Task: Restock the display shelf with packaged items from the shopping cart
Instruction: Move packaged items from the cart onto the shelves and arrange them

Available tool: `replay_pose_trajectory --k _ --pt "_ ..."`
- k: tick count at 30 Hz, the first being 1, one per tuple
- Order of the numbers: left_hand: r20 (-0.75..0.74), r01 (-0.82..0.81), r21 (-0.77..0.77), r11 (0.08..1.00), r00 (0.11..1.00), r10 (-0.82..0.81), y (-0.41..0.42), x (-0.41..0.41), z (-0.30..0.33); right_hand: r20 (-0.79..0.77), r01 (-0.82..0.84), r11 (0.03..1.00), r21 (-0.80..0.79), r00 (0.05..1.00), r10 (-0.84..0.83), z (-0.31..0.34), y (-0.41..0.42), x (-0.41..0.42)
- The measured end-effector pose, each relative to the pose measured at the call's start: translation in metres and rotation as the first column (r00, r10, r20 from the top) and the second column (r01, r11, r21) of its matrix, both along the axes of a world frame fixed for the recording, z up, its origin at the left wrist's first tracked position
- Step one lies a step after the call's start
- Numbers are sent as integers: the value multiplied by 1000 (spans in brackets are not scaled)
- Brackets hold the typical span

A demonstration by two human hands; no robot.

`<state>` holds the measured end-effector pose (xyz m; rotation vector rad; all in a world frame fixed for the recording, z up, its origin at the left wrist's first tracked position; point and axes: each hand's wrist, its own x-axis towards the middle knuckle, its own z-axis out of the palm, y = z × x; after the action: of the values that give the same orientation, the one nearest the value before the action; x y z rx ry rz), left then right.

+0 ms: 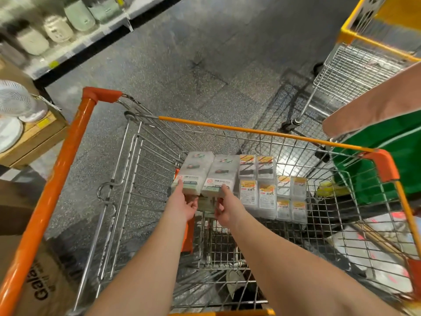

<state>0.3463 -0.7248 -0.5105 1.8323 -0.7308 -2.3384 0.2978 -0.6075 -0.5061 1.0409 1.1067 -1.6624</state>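
Inside the shopping cart (262, 133), against its far wall, two packaged items (204, 173) lie side by side — left hand (183, 205) and right hand (225, 207) each pinching one's near end — long axes pointing away.

the left shelf (75, 45) is motion-blurred, its pale goods unreadable. print on the packs (205, 172) is too small to read. a cardboard box (29, 281) and green bag (387, 156) are cut by the edges.
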Motion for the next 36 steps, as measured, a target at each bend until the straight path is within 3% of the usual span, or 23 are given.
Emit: replay_pose_trajectory --k 3,9,12,13,17,22,25,28,31,36 --pt "37 -35 -33 999 999 36 -8 -7 10 0 -12 1000 0 1000 12 7 -1 -7" --pt "-92 -19 -114 993 996 9 -4 -6 61 -98 -178 984 -2 979 177 44 16 -12" --pt "-168 -9 -27 1000 986 5 -6 2 91 -208 -298 953 60 930 304 72 28 -14" --pt "-175 -33 -65 997 984 21 -6 6 99 -248 -322 945 65 912 328 85 31 -15" --pt "-327 -35 -61 998 945 13 10 6 164 -444 -320 946 47 842 307 151 53 -24" --pt "-521 -40 -178 983 852 -59 40 -26 256 -705 -294 952 83 658 265 249 102 -46" --pt "-597 -3 -290 957 782 -179 64 -53 311 -805 -206 978 12 578 132 305 129 -63" --pt "-662 42 -346 937 697 -275 101 -78 365 -906 -151 988 -36 421 31 357 167 -79" --pt "-711 69 -398 915 607 -355 140 -99 406 -962 -115 993 -9 272 22 401 213 -82" --pt "-770 56 -464 884 468 -433 232 -121 469 -989 -17 1000 -5 149 -3 463 305 -86"
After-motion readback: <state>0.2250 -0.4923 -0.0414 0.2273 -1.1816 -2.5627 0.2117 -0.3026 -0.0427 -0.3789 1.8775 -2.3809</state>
